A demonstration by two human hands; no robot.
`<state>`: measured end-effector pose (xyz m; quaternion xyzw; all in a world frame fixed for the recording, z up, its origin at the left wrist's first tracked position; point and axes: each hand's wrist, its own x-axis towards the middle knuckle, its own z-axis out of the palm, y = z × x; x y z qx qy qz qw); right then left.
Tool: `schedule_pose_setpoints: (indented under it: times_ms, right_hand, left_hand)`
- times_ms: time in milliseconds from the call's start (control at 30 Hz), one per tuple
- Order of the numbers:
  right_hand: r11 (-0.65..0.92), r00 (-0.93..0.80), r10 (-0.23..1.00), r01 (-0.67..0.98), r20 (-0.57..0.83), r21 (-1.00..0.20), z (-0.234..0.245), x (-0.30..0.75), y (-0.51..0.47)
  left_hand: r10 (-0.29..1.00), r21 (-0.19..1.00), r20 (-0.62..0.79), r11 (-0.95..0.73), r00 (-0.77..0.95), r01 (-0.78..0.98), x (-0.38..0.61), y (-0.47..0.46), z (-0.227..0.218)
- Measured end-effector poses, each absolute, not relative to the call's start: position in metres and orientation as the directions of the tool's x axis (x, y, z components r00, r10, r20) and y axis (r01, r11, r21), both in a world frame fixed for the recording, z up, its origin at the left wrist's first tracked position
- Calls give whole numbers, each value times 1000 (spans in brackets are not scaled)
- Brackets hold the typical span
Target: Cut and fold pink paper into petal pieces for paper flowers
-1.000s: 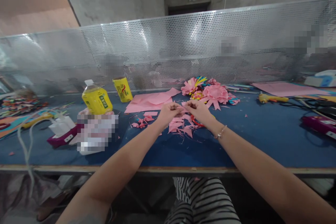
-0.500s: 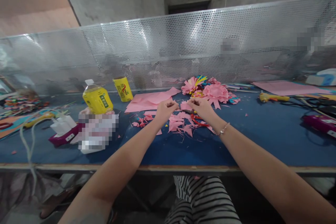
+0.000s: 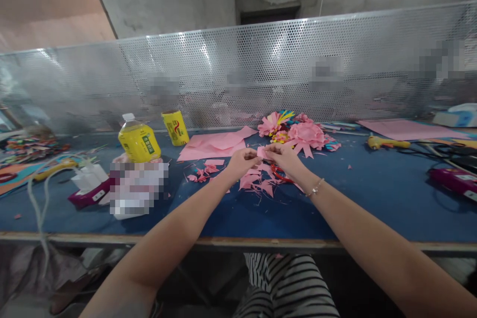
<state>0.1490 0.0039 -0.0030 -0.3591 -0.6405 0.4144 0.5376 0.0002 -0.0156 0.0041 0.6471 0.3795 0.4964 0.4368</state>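
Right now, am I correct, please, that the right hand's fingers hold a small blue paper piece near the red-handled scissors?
Not quite: the head view shows the small paper piece is pink, not blue. The fingers of the right hand do hold it near the red-handled scissors.

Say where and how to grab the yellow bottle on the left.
Probably the narrow neck under the white cap, fingers coming from above: the bottle stands cap-up with nothing over it, and its body is far wider. A pale, partly blurred-out item in front crowds a low approach from the near side.
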Motion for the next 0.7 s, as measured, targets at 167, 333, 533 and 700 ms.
schedule_pose_setpoints:
  times_ms: [167, 333, 533, 700]
  right_hand:
    - [520, -290, 841, 201, 457, -830, 0, 148, -4]
    - [571, -329, 814, 295, 479, -766, 0, 149, -3]
    - [531, -301, 844, 339, 445, -777, 1, 152, -2]
    - [511, -256, 855, 272, 450, -816, 2, 154, -1]
  left_hand:
    - [947, 957, 264, -281, 184, 71, -2, -18, 10]
    - [953, 959, 251, -269, 170, 88, -1, -18, 9]
    - [934, 935, 315, -336, 167, 117, -1, -15, 5]
    - [926, 932, 339, -355, 164, 78, 0, -14, 4]
